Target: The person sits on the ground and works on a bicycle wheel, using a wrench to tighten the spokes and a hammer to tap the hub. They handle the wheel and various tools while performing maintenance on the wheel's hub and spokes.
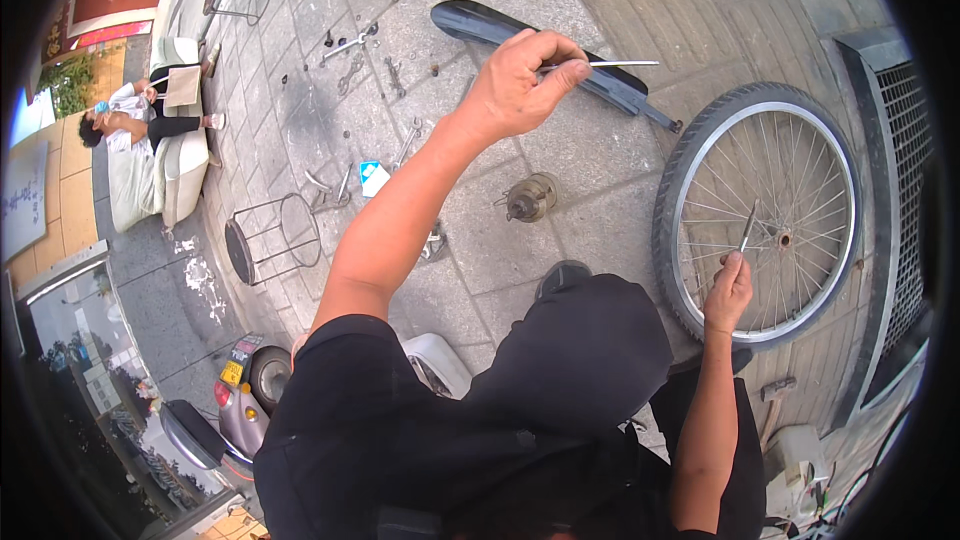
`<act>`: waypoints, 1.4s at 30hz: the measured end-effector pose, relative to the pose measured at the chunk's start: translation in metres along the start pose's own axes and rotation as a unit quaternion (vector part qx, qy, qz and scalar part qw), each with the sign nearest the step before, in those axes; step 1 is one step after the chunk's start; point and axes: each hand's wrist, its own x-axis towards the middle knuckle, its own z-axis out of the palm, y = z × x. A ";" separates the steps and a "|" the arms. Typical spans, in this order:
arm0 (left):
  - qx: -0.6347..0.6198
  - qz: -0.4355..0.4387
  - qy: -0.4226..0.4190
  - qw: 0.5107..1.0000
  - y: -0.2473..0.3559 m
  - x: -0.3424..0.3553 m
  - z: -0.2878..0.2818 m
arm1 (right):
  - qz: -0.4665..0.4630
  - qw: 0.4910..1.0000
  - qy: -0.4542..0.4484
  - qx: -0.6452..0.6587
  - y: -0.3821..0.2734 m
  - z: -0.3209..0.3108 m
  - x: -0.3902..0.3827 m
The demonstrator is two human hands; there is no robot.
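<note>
My left hand [525, 80] is raised out in front, fingers closed around a thin silvery metal rod [635, 63] that sticks out to the right. Beneath it on the paving lies a black bicycle mudguard [470, 23]. On my right, a bicycle wheel [668, 195] with a black tyre and metal spokes lies flat. Over its near part, my right hand [730, 290] grips a slim metal tool [749, 227] with a narrow tip pointing toward the hub. Whether the tool touches the spokes, I cannot tell.
An oil can [530, 197] stands before my knees. Several wrenches [350, 44] and small parts lie front left, near a stool [240, 250]. A hammer [778, 389] lies at right, by a metal grate [905, 200]. A seated person [130, 120] and a scooter [240, 410] are at left.
</note>
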 end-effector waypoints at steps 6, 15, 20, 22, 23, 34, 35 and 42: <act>-0.013 -0.318 0.152 0.936 -0.110 -0.178 -0.068 | -0.033 0.999 -0.024 -0.020 -0.023 0.015 -0.023; -0.117 -0.483 0.353 0.793 -0.197 -0.306 -0.022 | -0.030 0.998 -0.033 -0.035 -0.052 0.053 -0.046; -0.098 -0.430 0.382 0.812 -0.226 -0.297 -0.040 | -0.039 0.997 -0.039 -0.062 -0.056 0.070 -0.063; -0.089 -0.395 0.404 0.820 -0.234 -0.297 -0.047 | -0.034 0.996 -0.044 -0.064 -0.054 0.074 -0.067; -0.080 -0.374 0.422 0.822 -0.235 -0.295 -0.048 | -0.031 0.996 -0.042 -0.068 -0.056 0.074 -0.069; -0.038 -0.440 0.515 0.734 -0.222 -0.391 -0.059 | -0.060 0.993 -0.013 -0.100 -0.068 0.075 -0.047; -0.021 -0.450 0.532 0.717 -0.241 -0.412 -0.067 | -0.064 0.992 -0.015 -0.108 -0.072 0.076 -0.046; 0.118 -0.568 0.485 0.655 -0.345 -0.535 -0.149 | -0.138 0.976 -0.007 -0.170 -0.072 0.074 -0.036</act>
